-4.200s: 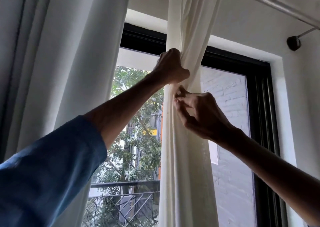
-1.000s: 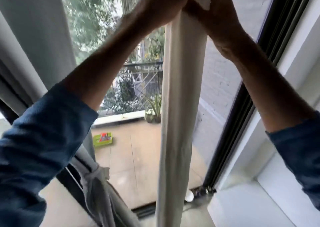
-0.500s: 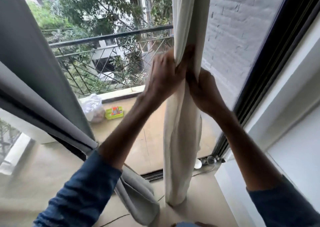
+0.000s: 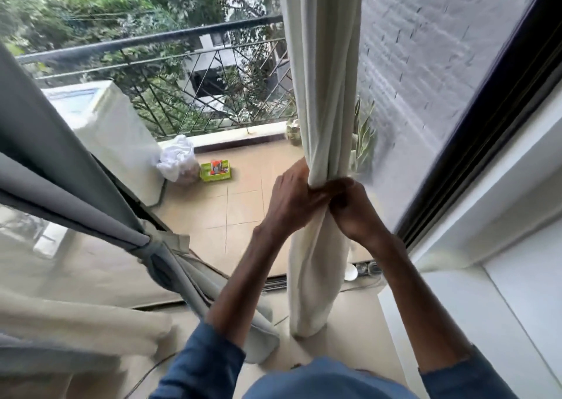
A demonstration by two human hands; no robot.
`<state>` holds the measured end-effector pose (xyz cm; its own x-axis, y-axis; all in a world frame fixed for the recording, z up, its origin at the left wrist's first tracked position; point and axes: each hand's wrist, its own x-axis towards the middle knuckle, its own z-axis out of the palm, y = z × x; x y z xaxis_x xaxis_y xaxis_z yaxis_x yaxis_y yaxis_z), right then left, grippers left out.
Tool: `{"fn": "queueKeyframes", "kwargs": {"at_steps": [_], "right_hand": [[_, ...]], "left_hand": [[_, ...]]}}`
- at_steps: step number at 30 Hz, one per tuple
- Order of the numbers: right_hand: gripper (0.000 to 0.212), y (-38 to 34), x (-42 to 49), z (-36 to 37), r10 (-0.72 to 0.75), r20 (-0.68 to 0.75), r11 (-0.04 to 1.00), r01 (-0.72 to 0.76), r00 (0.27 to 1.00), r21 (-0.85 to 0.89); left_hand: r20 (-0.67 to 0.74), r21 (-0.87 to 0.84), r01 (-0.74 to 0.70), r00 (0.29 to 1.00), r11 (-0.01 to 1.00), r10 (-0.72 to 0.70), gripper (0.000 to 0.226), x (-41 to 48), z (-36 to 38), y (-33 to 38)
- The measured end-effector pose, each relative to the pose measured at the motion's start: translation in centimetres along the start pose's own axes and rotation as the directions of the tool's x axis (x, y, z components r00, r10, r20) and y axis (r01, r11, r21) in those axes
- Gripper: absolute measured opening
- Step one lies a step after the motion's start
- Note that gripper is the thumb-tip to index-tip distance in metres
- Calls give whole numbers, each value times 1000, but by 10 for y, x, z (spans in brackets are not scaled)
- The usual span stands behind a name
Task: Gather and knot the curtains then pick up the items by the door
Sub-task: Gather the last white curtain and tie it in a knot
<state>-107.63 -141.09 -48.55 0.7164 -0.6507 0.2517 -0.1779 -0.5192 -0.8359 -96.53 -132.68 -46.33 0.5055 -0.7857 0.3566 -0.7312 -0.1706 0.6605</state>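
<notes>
A cream curtain [image 4: 322, 79] hangs gathered into one thick column in front of the glass door, its hem resting on the floor. My left hand [image 4: 293, 199] and my right hand [image 4: 354, 208] both clasp it at about mid-height, squeezing the folds together from either side. A grey curtain [image 4: 60, 161] on the left is tied into a knot [image 4: 152, 251], its tail trailing on the floor. By the door's lower right corner lie a small white round object [image 4: 350, 271] and a dark item [image 4: 369, 267] with a cable.
Through the glass, the balcony holds a white appliance [image 4: 112, 134], a white bag [image 4: 178, 163], a green box [image 4: 215, 170] and a potted plant [image 4: 363, 131] by the railing [image 4: 152, 41]. A white wall ledge [image 4: 486, 292] stands at the right. A thin cable [image 4: 152, 371] runs across the floor.
My hands have slid down the cream curtain from high up to its middle, bunching it. My view has tilted down toward the floor and balcony.
</notes>
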Motion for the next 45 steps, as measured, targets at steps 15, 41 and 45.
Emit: {"fn": "queueKeyframes", "kwargs": {"at_steps": [15, 41, 45], "right_hand": [[57, 55, -25, -35, 19, 320, 925, -138, 947, 354], [28, 27, -51, -17, 327, 218, 736, -393, 919, 551], [39, 20, -56, 3, 400, 178, 720, -428, 899, 547]], "left_hand": [[-37, -117, 72, 996, 990, -77, 42, -20, 32, -11], [327, -296, 4, 940, 955, 98, 31, -17, -13, -25], [395, -392, -12, 901, 920, 180, 38, -25, -30, -35]]}}
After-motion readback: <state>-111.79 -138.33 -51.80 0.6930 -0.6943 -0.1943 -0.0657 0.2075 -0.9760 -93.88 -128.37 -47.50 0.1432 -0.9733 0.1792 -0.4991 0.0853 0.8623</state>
